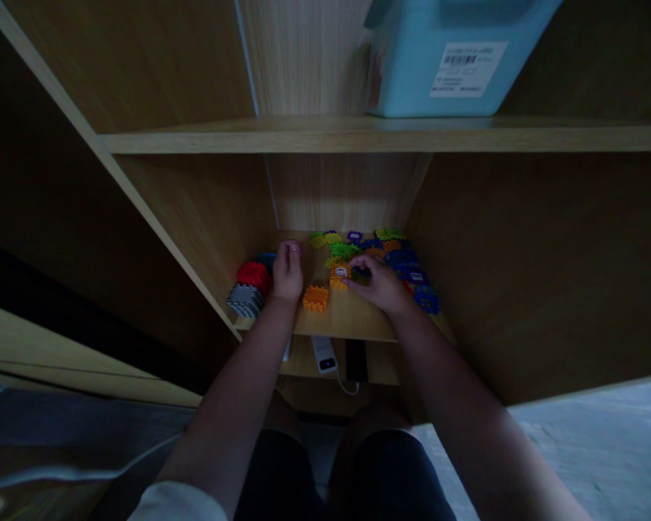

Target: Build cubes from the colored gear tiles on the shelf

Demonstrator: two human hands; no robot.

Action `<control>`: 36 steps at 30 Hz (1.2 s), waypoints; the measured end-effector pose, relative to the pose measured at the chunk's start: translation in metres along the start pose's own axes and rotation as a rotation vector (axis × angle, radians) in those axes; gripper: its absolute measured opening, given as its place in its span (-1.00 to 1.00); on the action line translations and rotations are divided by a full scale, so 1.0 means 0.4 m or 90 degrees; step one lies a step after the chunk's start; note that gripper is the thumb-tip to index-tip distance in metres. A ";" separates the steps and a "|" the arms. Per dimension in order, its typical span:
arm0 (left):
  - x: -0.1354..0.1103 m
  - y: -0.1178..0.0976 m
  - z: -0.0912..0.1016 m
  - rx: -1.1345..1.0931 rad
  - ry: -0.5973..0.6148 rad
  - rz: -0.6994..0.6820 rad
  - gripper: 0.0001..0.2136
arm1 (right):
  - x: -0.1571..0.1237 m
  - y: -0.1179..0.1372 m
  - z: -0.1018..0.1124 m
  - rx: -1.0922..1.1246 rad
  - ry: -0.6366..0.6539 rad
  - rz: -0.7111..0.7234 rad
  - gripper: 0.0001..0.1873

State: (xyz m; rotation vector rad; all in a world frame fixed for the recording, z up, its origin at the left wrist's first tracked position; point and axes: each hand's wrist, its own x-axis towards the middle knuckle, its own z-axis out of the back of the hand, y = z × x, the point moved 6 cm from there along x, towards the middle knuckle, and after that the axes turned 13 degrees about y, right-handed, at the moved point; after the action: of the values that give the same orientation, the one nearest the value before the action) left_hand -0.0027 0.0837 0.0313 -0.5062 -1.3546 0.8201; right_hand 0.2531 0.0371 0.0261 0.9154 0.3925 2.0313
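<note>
My right hand (380, 284) reaches to the middle of the shelf, thumb and forefinger gripping an orange interlocking block (337, 278) with a white window in it. My left hand (288, 273) is raised over the left side with its fingers curled closed; what they may hold is too small to make out. Between the hands, nearer the front edge, sits an orange block stack (315, 298). Left of my left hand are a red block stack (254, 276) and a grey block stack (244, 299), with a dark blue one partly hidden behind them.
Loose green pieces (345, 250) and a spread of blue pieces (412, 273) lie at the back and right. Overhead, an upper shelf (325, 137) bears a light blue bin (428, 72). On the lower board are a white power bank (324, 353) with a cable and a black flat item (356, 360).
</note>
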 end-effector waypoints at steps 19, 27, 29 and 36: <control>0.000 0.013 -0.003 0.004 -0.002 -0.005 -0.53 | 0.001 -0.010 -0.008 -0.012 0.004 0.030 -0.67; 0.000 0.004 -0.001 0.015 -0.002 0.000 -0.52 | 0.000 -0.008 -0.009 -0.014 0.007 0.032 -0.68; 0.000 0.001 -0.001 0.022 -0.001 0.003 -0.51 | 0.000 -0.009 -0.010 -0.023 0.010 0.023 -0.66; -0.003 0.004 -0.001 0.015 0.001 0.002 -0.55 | 0.000 -0.024 0.038 -0.152 -0.083 -0.049 -0.73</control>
State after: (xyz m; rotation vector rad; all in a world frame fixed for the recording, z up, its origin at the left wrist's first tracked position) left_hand -0.0027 0.0837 0.0294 -0.4915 -1.3412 0.8367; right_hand 0.2698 0.0419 0.0308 0.8645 0.1101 1.8883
